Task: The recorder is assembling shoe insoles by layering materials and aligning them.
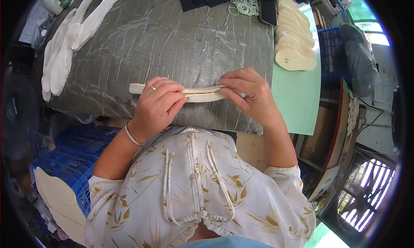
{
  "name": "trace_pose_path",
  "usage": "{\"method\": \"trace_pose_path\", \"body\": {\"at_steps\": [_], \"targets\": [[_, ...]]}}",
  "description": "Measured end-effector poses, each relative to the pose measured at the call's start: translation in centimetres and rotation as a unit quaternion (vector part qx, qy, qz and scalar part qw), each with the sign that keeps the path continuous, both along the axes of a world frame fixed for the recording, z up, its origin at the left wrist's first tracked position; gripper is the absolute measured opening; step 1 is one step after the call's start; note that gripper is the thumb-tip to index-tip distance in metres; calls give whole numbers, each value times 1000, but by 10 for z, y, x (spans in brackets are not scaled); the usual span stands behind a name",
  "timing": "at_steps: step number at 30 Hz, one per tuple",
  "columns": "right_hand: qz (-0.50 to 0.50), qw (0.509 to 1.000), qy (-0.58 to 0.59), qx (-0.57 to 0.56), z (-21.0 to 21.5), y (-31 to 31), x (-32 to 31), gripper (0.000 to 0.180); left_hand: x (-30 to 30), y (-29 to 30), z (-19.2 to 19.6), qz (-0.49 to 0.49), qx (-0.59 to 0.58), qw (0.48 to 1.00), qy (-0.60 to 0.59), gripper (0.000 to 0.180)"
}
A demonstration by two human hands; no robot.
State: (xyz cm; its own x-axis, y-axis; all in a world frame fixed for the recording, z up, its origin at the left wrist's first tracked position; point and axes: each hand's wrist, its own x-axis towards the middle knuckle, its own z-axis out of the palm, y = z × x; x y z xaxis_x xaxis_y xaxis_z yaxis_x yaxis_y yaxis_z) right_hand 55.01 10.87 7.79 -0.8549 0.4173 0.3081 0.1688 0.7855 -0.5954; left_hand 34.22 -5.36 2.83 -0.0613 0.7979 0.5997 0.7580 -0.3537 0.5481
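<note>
At the near edge of the table, both hands hold a long pale insole-like piece (209, 97) seen edge-on, with a cream layer and a white layer and a narrow gap between them. My left hand (159, 101) pinches it near the middle; its left end sticks out past the fingers. Fingers and thumb of my right hand (249, 95) close on the right end and partly cover it. Several white insole-shaped pieces (62, 58) lie in an overlapping pile at the far left. Cream insoles (295, 59) are fanned out in a row at the far right.
The table (181, 41) has a wrinkled plastic cover. At its far side are black cloth (202, 1), pale green rubber bands (247, 6) and a phone (268, 13). A light green board (297, 108) lies along the right. Blue crates (69, 162) stand at lower left.
</note>
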Motion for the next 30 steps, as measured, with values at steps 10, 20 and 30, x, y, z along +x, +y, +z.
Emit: {"method": "trace_pose_path", "body": {"at_steps": [10,20,30], "targets": [[35,996,-29,82,-7,-10,-5,20,2,1,-5,16,-6,1000,3,19],[22,998,-46,26,-22,-16,-13,16,1,-2,-17,16,-23,1000,-1,17],[29,999,-27,-31,-34,-30,-30,13,6,1,-19,6,-19,1000,15,19]]}}
